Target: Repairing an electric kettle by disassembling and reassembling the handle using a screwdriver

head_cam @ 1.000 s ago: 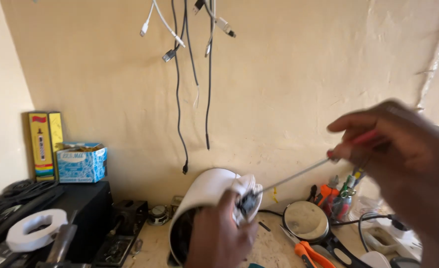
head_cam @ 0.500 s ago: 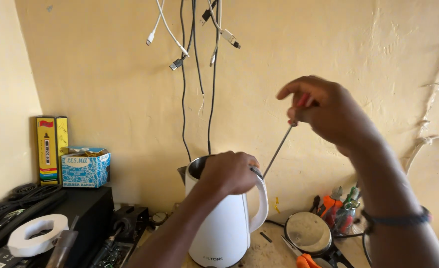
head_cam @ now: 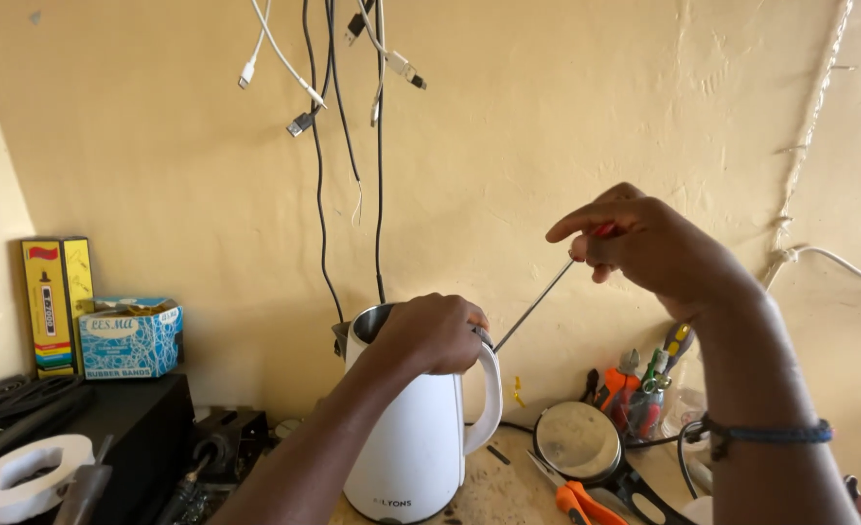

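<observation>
A white electric kettle [head_cam: 406, 437] stands upright on the bench at centre bottom, lid off, its handle facing right. My left hand [head_cam: 430, 332] grips the kettle's rim at the top of the handle. My right hand [head_cam: 649, 243] is raised to the right and holds a long thin screwdriver [head_cam: 537, 303] by its red handle. The metal shaft slants down to the left, and its tip reaches the top of the kettle handle beside my left hand.
Several cables [head_cam: 338, 107] hang down the yellow wall above the kettle. A round lid [head_cam: 578, 439], orange-handled pliers [head_cam: 576, 501] and a cup of tools [head_cam: 644, 389] lie to the right. A blue box [head_cam: 129, 337], yellow box [head_cam: 56, 303] and tape roll [head_cam: 27, 473] are at left.
The kettle went from tilted on its side to standing upright, with my left hand now on its rim. My right hand rose and now holds the screwdriver tip at the handle top.
</observation>
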